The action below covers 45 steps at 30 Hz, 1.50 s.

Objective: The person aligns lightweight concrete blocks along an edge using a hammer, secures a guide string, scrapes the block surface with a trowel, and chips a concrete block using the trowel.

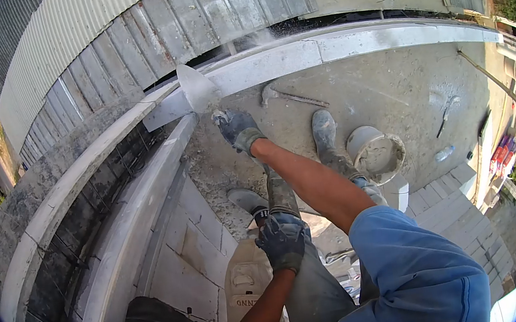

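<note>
Bucket (359,139): off-white, grey smears; mortar (379,159) in it plain grey. Up-left of bucket: trowel (197,87) pale grey, near white; right glove (238,131) dark grey, lighter grey-green cuff; hammer (294,96) dull grey. Down-left of bucket: left glove (282,242) dark grey to black. Below bucket: shirt sleeve (408,258) solid blue, darker seam line. Left of bucket: boots (324,130) dusty grey. Around bucket: concrete floor (387,98) mottled grey. Above bucket: ledge (379,39) white. Farther up-left of bucket: roofing sheets (199,12) grey, ribbed stripes, rusty-brown streaks. Below-right of bucket: blocks (449,201) light grey, darker joint grid.
</note>
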Tool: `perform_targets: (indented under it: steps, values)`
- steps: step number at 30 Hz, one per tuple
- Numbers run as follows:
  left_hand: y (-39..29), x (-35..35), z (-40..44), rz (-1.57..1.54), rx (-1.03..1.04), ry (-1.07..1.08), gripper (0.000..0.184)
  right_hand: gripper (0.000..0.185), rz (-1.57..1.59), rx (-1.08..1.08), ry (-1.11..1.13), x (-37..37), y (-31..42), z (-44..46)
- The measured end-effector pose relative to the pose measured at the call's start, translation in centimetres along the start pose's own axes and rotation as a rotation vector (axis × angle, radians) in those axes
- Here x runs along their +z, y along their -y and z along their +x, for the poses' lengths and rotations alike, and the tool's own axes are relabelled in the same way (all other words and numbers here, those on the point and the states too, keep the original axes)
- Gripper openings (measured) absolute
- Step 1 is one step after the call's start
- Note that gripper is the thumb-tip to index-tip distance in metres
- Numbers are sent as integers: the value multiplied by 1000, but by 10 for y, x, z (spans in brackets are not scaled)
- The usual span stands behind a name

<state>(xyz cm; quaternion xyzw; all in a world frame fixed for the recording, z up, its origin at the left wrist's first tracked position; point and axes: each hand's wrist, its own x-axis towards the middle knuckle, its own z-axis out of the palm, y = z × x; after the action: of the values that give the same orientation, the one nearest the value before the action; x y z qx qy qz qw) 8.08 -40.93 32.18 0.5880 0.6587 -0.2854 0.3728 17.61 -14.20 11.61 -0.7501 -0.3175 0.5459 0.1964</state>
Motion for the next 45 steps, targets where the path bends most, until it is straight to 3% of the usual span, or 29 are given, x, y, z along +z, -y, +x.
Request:
perform_targets:
  steps: [2, 4, 6, 9, 10, 12, 13, 14, 17, 19, 21, 22, 24, 25, 26, 29, 30, 31, 32, 33, 34, 35, 37, 40, 42, 43, 44, 45]
  values:
    - [2, -4, -1, -14, 19, -46, 99, 40, -315, -525, -346, 16, -58, 40]
    - [7, -8, 1, -43, 37, -80, 99, 37, -49, -31, -167, -65, -53, 13]
    - [10, -8, 0, -57, 42, -69, 99, 33, 302, 344, -219, -139, -49, -10]
    - [9, -11, -2, -44, 40, -6, 98, 30, 471, 408, -347, -145, -38, -31]
    - [7, -13, -2, -38, 40, 18, 98, 32, 334, 290, -289, -121, -34, -35]
    - [8, -14, -3, -16, 66, 15, 97, 34, -217, -156, -282, -49, -42, -26]
    - [9, -17, -1, -4, 89, 4, 96, 37, -132, -47, -96, -34, -9, -34]
    - [9, -21, 1, 8, 111, -7, 95, 45, -189, -118, 31, -9, -12, -23]
    - [12, -28, 6, 94, 92, -15, 93, 49, -135, -64, 145, -39, -3, -27]
    - [14, -30, 8, 160, 70, -5, 92, 43, -225, -138, -6, -64, -58, -13]
    - [16, -26, 14, 133, 82, -42, 99, 39, 48, 298, 136, -174, -32, -39]
    - [13, -26, 14, 159, 97, -51, 98, 38, 25, 353, 95, -198, -64, -31]
    - [12, -24, 15, 188, 112, -35, 98, 38, -451, -382, -495, -227, -185, -2]
    - [12, -24, 17, 207, 118, -20, 97, 35, 45, 234, -266, -271, -155, -24]
    - [9, -27, 16, 213, 123, -24, 97, 35, 473, 421, -350, -300, -147, -34]
    - [-2, -29, 13, 295, 150, -72, 95, 34, 605, 479, -521, -322, -136, -43]
    - [-1, -25, 13, 334, 171, -78, 95, 32, 402, 375, -448, -305, -126, -43]
    - [-3, -23, 13, 375, 193, -84, 96, 31, -157, 29, -574, -262, -150, -23]
    - [-10, -26, 11, 389, 199, -85, 96, 33, 94, 213, -310, -244, -90, -39]
    - [-21, -35, 11, 401, 154, -33, 96, 45, -174, 9, -217, -194, -101, -21]
    - [-30, -40, 14, 412, 111, 13, 96, 49, -188, -100, -142, -155, -93, -9]
    - [-36, -42, 20, 432, 128, 8, 96, 50, -241, -54, 116, -147, -67, -5]
    - [-36, -46, 21, 420, 104, 31, 96, 46, -203, 9, 168, -156, -54, -8]
    - [-40, -44, 26, 466, 95, 8, 97, 43, -122, -77, -25, -213, -107, 1]
    - [-43, -47, 29, 452, 95, 32, 97, 40, -109, 41, -169, -285, -146, -4]
    - [-47, -50, 33, 441, 82, 50, 97, 37, -211, -34, -377, -309, -200, 12]
    - [-60, -58, 33, 452, 52, 91, 97, 36, 183, 370, -209, -389, -163, -24]
    - [-63, -57, 36, 450, 60, 89, 97, 37, 137, 297, -307, -424, -220, -11]
